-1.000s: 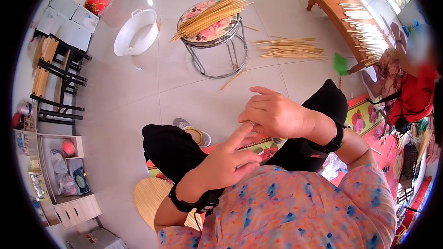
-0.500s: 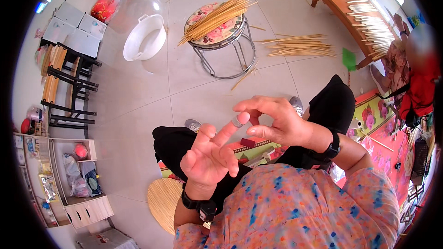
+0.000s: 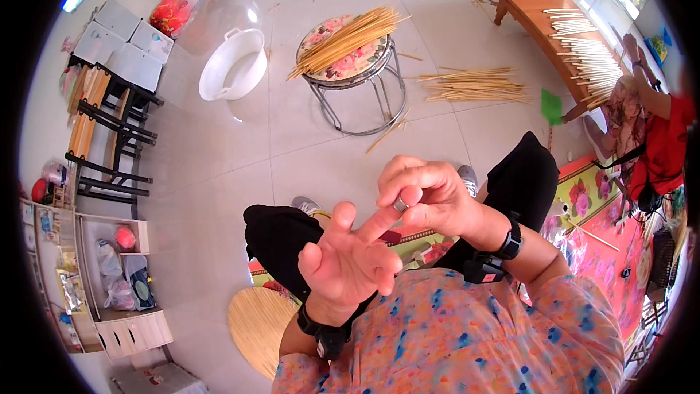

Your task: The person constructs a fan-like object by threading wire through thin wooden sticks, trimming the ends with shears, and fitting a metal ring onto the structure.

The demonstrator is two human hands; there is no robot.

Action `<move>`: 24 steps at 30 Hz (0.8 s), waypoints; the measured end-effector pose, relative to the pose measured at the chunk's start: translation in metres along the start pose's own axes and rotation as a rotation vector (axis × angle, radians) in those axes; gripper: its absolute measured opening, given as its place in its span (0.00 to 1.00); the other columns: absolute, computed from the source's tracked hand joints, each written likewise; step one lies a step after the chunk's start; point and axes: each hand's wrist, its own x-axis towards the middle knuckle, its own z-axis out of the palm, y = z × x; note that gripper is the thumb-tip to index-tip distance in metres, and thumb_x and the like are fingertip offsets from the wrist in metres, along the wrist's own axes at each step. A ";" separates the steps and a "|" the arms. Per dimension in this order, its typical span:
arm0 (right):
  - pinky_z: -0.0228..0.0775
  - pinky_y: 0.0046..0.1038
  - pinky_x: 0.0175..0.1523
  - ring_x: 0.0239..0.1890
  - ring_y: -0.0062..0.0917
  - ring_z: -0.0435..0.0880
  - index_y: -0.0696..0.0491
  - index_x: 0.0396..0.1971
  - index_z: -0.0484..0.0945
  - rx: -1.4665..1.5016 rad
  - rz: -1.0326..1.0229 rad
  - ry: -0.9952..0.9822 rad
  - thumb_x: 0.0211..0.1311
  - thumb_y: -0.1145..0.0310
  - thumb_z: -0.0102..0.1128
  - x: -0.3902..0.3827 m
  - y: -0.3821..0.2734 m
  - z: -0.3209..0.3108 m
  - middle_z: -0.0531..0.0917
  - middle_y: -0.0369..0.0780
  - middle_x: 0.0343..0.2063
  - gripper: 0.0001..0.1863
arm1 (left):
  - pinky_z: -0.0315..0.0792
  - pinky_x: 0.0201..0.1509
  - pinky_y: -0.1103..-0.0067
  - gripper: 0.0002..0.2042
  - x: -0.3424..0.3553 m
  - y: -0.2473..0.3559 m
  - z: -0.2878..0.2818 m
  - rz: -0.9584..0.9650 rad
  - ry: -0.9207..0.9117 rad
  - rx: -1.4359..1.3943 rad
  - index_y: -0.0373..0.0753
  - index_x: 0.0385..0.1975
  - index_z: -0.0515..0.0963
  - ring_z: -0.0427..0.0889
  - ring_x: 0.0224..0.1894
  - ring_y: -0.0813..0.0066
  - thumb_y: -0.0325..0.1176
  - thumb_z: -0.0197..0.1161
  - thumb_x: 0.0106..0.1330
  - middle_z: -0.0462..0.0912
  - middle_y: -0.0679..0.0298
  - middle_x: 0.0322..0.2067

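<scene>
My left hand is held palm up over my lap, its fingers apart and nothing in the palm. A narrow grey band circles one of its fingers near the tip; whether it is tape or a metal ring I cannot tell. Thumb and fingers of my right hand close around that fingertip at the band. Behind the hands, a small dark red block shows in part, low between my knees. Beyond my knees, a bundle of straw-coloured sticks lies across a round flowered stool.
More sticks lie on the tiled floor right of the stool. A white tub stands left of it. Pale sticks cover a wooden bench, where another person sits. A round woven mat is by my left side.
My right thumb and fingers have closed on the banded fingertip of my left hand, which they were just apart from before. My left hand has shifted slightly right and down.
</scene>
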 end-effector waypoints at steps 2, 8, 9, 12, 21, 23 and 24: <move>0.66 0.28 0.42 0.36 0.26 0.72 0.58 0.38 0.79 -0.014 -0.005 -0.011 0.58 0.58 0.64 0.002 0.002 -0.004 0.76 0.38 0.31 0.18 | 0.71 0.54 0.56 0.23 0.000 -0.006 0.000 0.041 0.017 0.106 0.45 0.61 0.59 0.62 0.61 0.36 0.44 0.51 0.69 0.35 0.44 0.69; 0.67 0.28 0.46 0.40 0.26 0.75 0.58 0.34 0.78 0.006 -0.052 -0.017 0.57 0.70 0.63 0.004 0.014 0.000 0.80 0.40 0.37 0.08 | 0.70 0.54 0.62 0.21 0.004 -0.002 0.015 0.032 0.084 0.456 0.41 0.55 0.66 0.64 0.61 0.42 0.42 0.57 0.65 0.45 0.51 0.68; 0.67 0.28 0.45 0.40 0.26 0.74 0.58 0.35 0.78 -0.055 -0.025 0.023 0.57 0.71 0.62 0.001 0.013 -0.001 0.80 0.40 0.36 0.08 | 0.71 0.53 0.64 0.22 0.005 0.001 0.018 0.040 0.140 0.483 0.40 0.55 0.65 0.66 0.61 0.44 0.42 0.58 0.65 0.50 0.53 0.67; 0.68 0.26 0.43 0.35 0.24 0.75 0.59 0.36 0.79 -0.291 0.161 -0.015 0.55 0.74 0.63 0.001 -0.004 -0.008 0.80 0.40 0.34 0.09 | 0.70 0.49 0.72 0.24 0.004 0.009 0.029 -0.067 0.283 0.643 0.39 0.57 0.65 0.72 0.56 0.52 0.40 0.60 0.63 0.64 0.60 0.56; 0.69 0.24 0.32 0.25 0.27 0.78 0.58 0.37 0.78 -0.658 0.207 -0.302 0.46 0.75 0.69 0.020 -0.015 0.022 0.79 0.38 0.24 0.15 | 0.67 0.55 0.71 0.12 -0.014 0.031 0.054 -0.277 0.209 1.424 0.34 0.43 0.74 0.74 0.55 0.60 0.25 0.61 0.60 0.60 0.46 0.62; 0.69 0.27 0.29 0.23 0.31 0.77 0.57 0.36 0.77 -0.746 0.137 -0.360 0.46 0.73 0.69 0.020 -0.016 0.031 0.77 0.39 0.23 0.15 | 0.67 0.53 0.74 0.12 -0.017 0.027 0.058 -0.306 0.223 1.529 0.36 0.43 0.74 0.72 0.54 0.60 0.25 0.61 0.60 0.64 0.48 0.58; 0.68 0.29 0.28 0.23 0.33 0.76 0.56 0.35 0.77 -0.848 0.102 -0.412 0.46 0.70 0.70 0.017 -0.017 0.031 0.76 0.39 0.22 0.15 | 0.67 0.52 0.74 0.12 -0.019 0.028 0.057 -0.361 0.207 1.522 0.35 0.44 0.73 0.72 0.51 0.59 0.28 0.60 0.61 0.66 0.50 0.55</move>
